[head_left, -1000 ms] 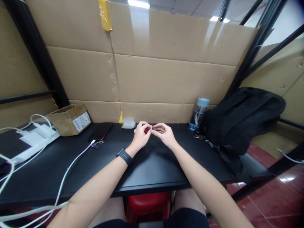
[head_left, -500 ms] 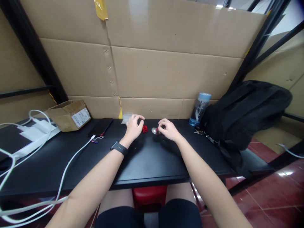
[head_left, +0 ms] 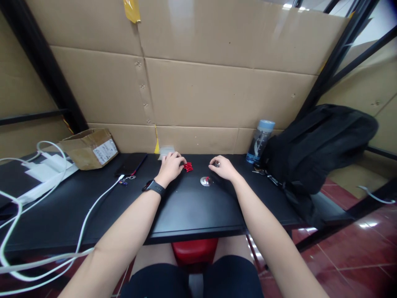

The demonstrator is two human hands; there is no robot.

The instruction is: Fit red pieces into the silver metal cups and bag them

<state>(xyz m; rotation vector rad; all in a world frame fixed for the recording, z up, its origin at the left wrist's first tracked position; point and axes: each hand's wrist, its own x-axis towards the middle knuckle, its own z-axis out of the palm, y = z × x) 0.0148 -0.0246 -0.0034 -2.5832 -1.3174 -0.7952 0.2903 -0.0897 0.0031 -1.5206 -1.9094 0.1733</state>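
A small pile of red pieces (head_left: 188,167) lies on the black table. My left hand (head_left: 170,166), with a dark watch on its wrist, is at the pile's left side, thumb and fingertips close to it; whether it grips a piece is unclear. Right of the pile and nearer the table's front edge lies a shiny round disc (head_left: 205,181) with a bit of red on it. Above and to the right of this disc is my right hand (head_left: 222,166), its fingers curled round a small shiny thing too small to name.
A clear bag (head_left: 166,150) lies behind my left hand. To the left are a phone (head_left: 127,164), white cables and an open cardboard box (head_left: 89,150). A water bottle (head_left: 259,141), keys and a black backpack (head_left: 322,145) stand or lie at the right.
My right hand has moved off the round disc, which now lies nearer the table's front edge. My left hand has lowered beside the red pile, its fingers less spread.
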